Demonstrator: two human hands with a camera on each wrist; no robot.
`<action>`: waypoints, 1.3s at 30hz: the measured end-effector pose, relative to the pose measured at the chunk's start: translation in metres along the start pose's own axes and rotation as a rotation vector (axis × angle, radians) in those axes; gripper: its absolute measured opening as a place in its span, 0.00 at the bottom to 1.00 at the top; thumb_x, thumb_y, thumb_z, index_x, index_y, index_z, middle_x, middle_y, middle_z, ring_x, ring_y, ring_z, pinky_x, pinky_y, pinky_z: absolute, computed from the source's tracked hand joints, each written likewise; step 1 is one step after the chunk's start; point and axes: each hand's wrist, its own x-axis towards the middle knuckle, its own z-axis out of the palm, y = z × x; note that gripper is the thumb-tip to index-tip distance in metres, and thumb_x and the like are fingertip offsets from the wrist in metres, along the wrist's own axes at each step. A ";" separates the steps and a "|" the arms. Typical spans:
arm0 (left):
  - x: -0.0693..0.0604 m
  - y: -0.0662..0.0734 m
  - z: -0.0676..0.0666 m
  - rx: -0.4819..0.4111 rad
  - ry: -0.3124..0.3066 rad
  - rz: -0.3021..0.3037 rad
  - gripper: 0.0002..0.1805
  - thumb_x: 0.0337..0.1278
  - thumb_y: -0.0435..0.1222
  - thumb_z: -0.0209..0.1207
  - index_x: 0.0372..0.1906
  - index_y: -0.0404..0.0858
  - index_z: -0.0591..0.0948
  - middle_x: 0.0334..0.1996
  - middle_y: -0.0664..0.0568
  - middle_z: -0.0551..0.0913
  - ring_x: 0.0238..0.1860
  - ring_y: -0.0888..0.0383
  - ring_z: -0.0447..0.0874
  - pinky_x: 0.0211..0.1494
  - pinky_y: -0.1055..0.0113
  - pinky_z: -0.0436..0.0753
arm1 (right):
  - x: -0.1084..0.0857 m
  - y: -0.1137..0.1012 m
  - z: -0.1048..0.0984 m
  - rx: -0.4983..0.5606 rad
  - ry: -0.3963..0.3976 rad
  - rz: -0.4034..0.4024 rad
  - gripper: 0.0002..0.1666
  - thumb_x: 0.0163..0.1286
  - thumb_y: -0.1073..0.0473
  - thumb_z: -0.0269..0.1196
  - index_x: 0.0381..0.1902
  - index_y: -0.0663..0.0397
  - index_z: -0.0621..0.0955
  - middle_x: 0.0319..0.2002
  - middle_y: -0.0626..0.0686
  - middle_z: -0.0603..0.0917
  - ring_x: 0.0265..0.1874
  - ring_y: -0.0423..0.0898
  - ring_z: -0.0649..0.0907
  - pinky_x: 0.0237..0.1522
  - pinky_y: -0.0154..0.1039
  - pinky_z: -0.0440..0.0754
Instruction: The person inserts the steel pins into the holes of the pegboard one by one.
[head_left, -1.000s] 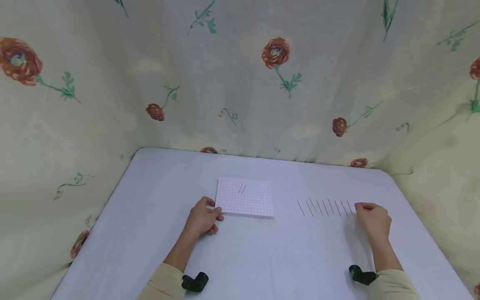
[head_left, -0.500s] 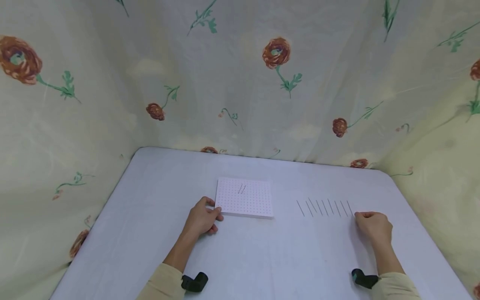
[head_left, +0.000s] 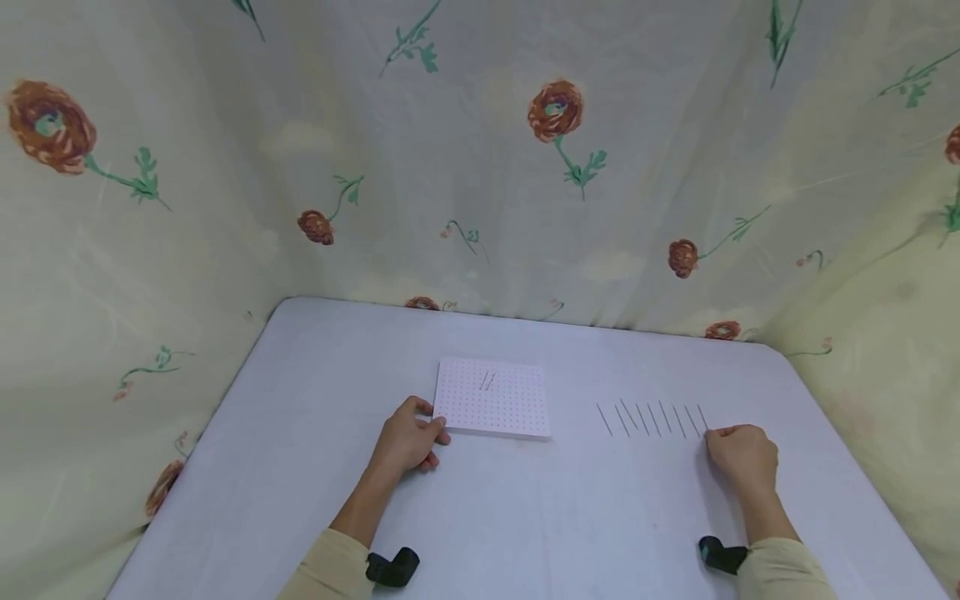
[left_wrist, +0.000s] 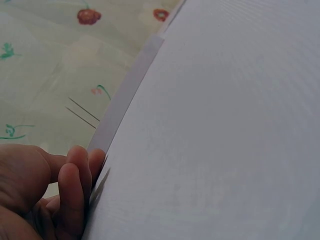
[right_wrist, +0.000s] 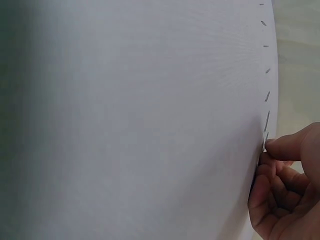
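A white pegboard (head_left: pixel 517 417) with rows of small holes lies left of the table's middle. Two thin dark pins (head_left: pixel 487 381) stand in it, also seen rising behind the board's edge (left_wrist: pixel 127 92) in the left wrist view. My left hand (head_left: pixel 405 437) grips the front left corner, thumb on the board. To the right, several similar pins (head_left: pixel 652 418) lie in a slanted row on the table. At its right end my right hand (head_left: pixel 745 457) pinches the near end of the last pin (right_wrist: pixel 266 136) between thumb and forefinger; the other fingers are curled.
The table (head_left: pixel 517 508) has a white cover and rounded far corners. A flowered curtain (head_left: pixel 480 167) hangs behind it and at both sides. Each sleeve has a black device (head_left: pixel 393 568) at the wrist.
My right hand has come down along the last pin toward its near end, then shifted slightly left. The left hand stays on the board, and the row of pins looks unchanged.
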 end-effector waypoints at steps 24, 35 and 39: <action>-0.002 0.001 0.000 0.014 0.013 0.005 0.18 0.73 0.39 0.57 0.60 0.36 0.71 0.26 0.53 0.88 0.13 0.58 0.80 0.17 0.71 0.76 | 0.018 -0.013 -0.013 -0.169 -0.217 -0.030 0.31 0.66 0.52 0.58 0.45 0.85 0.77 0.44 0.80 0.80 0.40 0.71 0.82 0.42 0.60 0.80; -0.002 0.001 0.001 0.014 0.009 0.006 0.18 0.73 0.39 0.57 0.60 0.36 0.71 0.26 0.53 0.88 0.13 0.58 0.80 0.17 0.71 0.76 | 0.023 -0.010 -0.015 -0.218 -0.291 -0.086 0.33 0.67 0.51 0.59 0.46 0.85 0.76 0.45 0.81 0.79 0.39 0.69 0.81 0.45 0.60 0.79; -0.003 0.002 0.000 0.012 0.009 -0.009 0.18 0.73 0.39 0.57 0.60 0.36 0.71 0.26 0.53 0.88 0.14 0.57 0.80 0.18 0.71 0.76 | 0.025 -0.009 -0.015 -0.225 -0.302 -0.118 0.34 0.67 0.51 0.58 0.46 0.86 0.75 0.45 0.81 0.79 0.38 0.68 0.81 0.45 0.60 0.79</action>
